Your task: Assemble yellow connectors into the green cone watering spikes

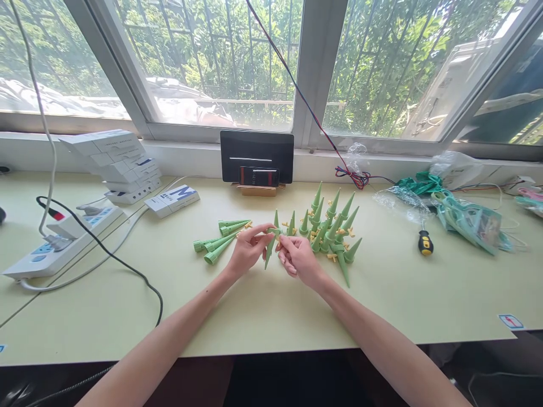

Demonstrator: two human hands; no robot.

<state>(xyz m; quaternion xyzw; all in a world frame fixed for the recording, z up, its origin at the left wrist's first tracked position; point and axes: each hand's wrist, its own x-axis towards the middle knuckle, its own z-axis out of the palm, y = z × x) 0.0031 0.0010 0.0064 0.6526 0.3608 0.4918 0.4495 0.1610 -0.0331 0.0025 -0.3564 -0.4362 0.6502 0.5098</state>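
My left hand (246, 249) is closed on a green plastic watering spike (268, 258), whose pointed end hangs down. Pinched in the fingertips of my right hand (303, 261) is a small yellow valve (278, 239), right at the spike's upper end; whether it sits in the spike I cannot tell. Left of my hands lie several green spikes (217, 252) on their sides, with some yellow bits by their tips. To the right, a cluster of green spikes (330, 237) stands points up, many with yellow valves at the side. One spike (341, 265) there points toward me.
A tablet (257, 148) and a phone (258, 177) lean on a stand at the back. White boxes (123, 164) and a power strip (63, 246) with cables lie left. On the right are a screwdriver (425, 243) and plastic bags (466, 220). The table's edge (271, 354) runs in front.
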